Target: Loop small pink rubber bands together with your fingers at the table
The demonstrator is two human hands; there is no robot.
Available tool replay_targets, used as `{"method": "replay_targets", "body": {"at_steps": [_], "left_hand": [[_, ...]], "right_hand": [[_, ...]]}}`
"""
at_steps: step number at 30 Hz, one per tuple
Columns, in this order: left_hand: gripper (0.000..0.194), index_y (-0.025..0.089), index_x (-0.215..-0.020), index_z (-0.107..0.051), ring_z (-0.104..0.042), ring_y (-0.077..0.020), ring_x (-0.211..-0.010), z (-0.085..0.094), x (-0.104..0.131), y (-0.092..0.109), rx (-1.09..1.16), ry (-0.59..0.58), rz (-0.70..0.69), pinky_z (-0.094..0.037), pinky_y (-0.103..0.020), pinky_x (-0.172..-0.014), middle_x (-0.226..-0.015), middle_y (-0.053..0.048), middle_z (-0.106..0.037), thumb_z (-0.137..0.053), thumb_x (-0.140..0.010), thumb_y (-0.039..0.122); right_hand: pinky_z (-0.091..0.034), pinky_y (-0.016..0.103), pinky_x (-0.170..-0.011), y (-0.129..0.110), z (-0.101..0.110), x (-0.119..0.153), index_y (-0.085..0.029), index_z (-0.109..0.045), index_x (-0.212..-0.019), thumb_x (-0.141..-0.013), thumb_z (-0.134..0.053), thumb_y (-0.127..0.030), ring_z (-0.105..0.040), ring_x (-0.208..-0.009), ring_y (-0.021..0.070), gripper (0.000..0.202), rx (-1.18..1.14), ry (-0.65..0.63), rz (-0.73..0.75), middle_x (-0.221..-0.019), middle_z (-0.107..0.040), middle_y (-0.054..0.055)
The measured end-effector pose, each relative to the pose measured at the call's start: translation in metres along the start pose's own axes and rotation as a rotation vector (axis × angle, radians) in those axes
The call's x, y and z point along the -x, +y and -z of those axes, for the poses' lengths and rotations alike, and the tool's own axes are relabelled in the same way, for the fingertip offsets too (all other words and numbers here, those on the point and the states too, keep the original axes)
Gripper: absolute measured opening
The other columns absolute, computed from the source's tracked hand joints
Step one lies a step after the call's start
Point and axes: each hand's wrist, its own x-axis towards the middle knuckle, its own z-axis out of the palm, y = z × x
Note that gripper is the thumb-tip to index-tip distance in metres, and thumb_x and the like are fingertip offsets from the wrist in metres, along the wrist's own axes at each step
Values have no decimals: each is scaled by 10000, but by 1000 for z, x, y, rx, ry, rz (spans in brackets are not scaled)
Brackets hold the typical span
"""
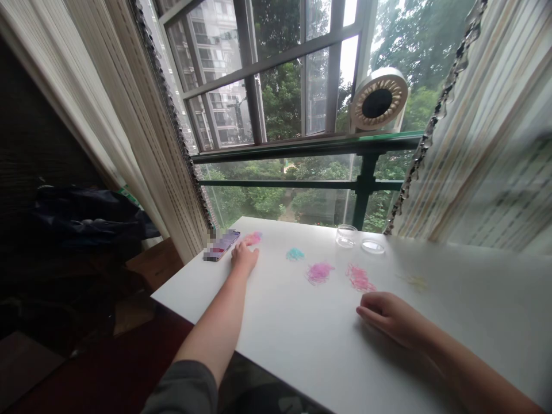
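Note:
My left hand (244,257) rests flat on the white table (302,339) at its far left, fingertips touching a small pink-orange pile of tiny bands (253,238). A phone (221,245) lies just left of that hand. My right hand (386,315) lies loosely curled on the table, holding nothing, just below a pink pile (359,278). Between the hands lie a teal pile (295,253) and a magenta pile (319,272). A faint yellow pile (416,282) sits further right.
A clear round container (346,235) and its lid (372,247) stand at the table's far edge by the window. A small round fan (378,100) sits on the green railing. Curtains hang at both sides. A dark bag (81,215) lies left of the table.

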Motion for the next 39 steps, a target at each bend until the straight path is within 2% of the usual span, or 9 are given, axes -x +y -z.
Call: {"method": "replay_targets", "body": {"at_steps": [3, 6, 13, 20, 26, 32, 36, 39], "left_hand": [[422, 187, -1096, -570, -392, -322, -1279, 2, -5, -12, -53, 7, 79, -321, -420, -1044, -1309, -149, -498, -615, -705, 339], [444, 211, -1092, -580, -397, -329, -1274, -1, -5, -12, -82, -12, 100, -315, -432, -1043, -1311, -134, -507, -623, -683, 377], [476, 259, -1109, -589, -350, -351, -1302, -5, -4, -9, -116, -34, 69, -295, -480, -1039, -1353, -104, -481, -610, -671, 445], [475, 275, -1114, -592, -350, -344, -1302, -5, -4, -9, -110, -26, 51, -291, -481, -1041, -1350, -88, -492, -616, -666, 432], [441, 267, -1093, -624, -439, -337, -1240, -3, -7, -13, -73, -13, 55, -355, -459, -994, -1278, -87, -564, -626, -674, 406], [375, 236, -1077, -658, -598, -265, -1051, 0, -14, -19, 9, -17, 39, -447, -376, -892, -1108, -90, -668, -580, -733, 363], [311, 212, -1010, -689, -632, -223, -958, 1, -16, -23, 64, -5, 15, -473, -321, -841, -1040, -78, -696, -588, -727, 290], [232, 207, -902, -709, -642, -232, -900, 2, -17, -23, 72, 2, 21, -476, -330, -817, -964, -72, -714, -605, -698, 244]], "right_hand": [[-301, 258, -555, 2, -1, 0, -179, -441, -622, -847, -400, -464, -407, -596, 132, 365, -2, -1, 0, -614, -487, 0], [-300, 257, -551, 4, -1, 0, -178, -463, -625, -841, -411, -458, -415, -593, 133, 358, -10, 7, 3, -613, -503, 3], [-302, 260, -546, 3, -1, 0, -178, -494, -626, -832, -423, -457, -428, -588, 135, 353, -20, 10, 7, -612, -525, 9], [-320, 262, -561, -2, 2, 1, -178, -509, -646, -839, -407, -454, -454, -607, 144, 352, 3, -2, 5, -641, -550, 17], [-319, 260, -559, 0, 1, 1, -181, -512, -648, -837, -414, -452, -453, -605, 142, 344, 1, 1, 9, -635, -545, 16], [-316, 261, -555, -1, 1, 2, -176, -527, -654, -831, -417, -462, -446, -604, 139, 354, -20, 7, 1, -637, -548, 16], [-312, 260, -553, -3, 2, 2, -175, -527, -649, -830, -418, -451, -440, -601, 137, 349, -6, 6, 8, -635, -548, 14], [-309, 259, -550, -2, 2, 1, -176, -535, -652, -830, -425, -446, -442, -599, 136, 342, -1, 12, 9, -638, -550, 13]]}}
